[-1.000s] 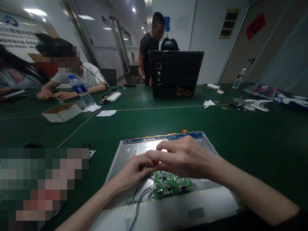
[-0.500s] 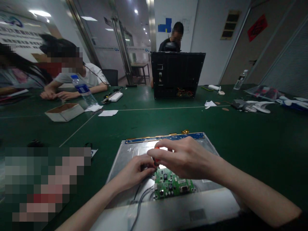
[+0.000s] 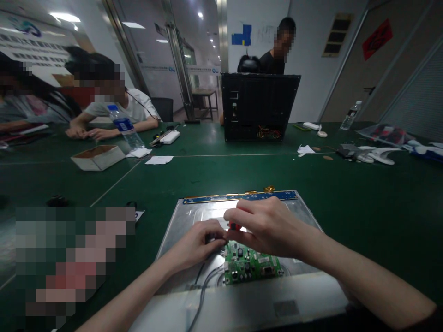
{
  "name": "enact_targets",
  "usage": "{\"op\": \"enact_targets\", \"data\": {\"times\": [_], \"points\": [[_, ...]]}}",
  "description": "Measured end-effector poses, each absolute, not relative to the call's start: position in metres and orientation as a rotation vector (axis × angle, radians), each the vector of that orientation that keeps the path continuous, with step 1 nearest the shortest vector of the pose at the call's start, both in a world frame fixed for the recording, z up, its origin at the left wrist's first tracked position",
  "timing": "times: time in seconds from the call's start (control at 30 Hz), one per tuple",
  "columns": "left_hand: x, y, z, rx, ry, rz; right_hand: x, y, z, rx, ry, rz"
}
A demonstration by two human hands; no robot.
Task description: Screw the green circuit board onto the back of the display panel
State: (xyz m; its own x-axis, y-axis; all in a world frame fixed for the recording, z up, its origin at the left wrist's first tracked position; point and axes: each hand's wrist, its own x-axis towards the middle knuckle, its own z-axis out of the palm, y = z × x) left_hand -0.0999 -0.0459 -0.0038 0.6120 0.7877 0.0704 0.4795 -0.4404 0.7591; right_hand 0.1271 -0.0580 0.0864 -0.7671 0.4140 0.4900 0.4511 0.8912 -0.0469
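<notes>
My right hand (image 3: 273,228) is closed around a small red-and-black screwdriver (image 3: 234,226), held over the upper left corner of a green circuit board (image 3: 252,267). The tool's tip is hidden behind my fingers. Beside it, my left hand (image 3: 204,240) has its thumb and fingertips pinched together at the same corner; what they grip is hidden. The board lies on the silver metal back of a display panel (image 3: 175,233), which has a narrow blue circuit strip (image 3: 277,196) along its far edge. Grey cables (image 3: 204,293) run from the board's left side toward me.
The green table (image 3: 363,203) bears a black monitor housing (image 3: 259,106) at the back, with a person behind it. At left are an open cardboard box (image 3: 98,159), a water bottle (image 3: 126,129) and two seated people. White-handled tools (image 3: 374,154) lie at right.
The red screwdriver handle has tilted and my right fingers have shifted around it. My left hand stays at the board's corner. The person behind the monitor housing has moved right.
</notes>
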Motion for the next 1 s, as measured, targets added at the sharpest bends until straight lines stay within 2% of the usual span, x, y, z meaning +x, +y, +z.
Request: {"op": "enact_targets", "data": {"times": [0.23, 1.0], "points": [[-0.0990, -0.0465, -0.0003, 2.097, 0.967, 0.507, 0.1262, -0.0583, 0.0827, -0.637, -2.538, 0.049], [-0.1005, -0.0460, -0.0025, 2.130, 1.003, 0.505, 0.1276, -0.0578, 0.0823, -0.801, -2.535, 0.038]]}}
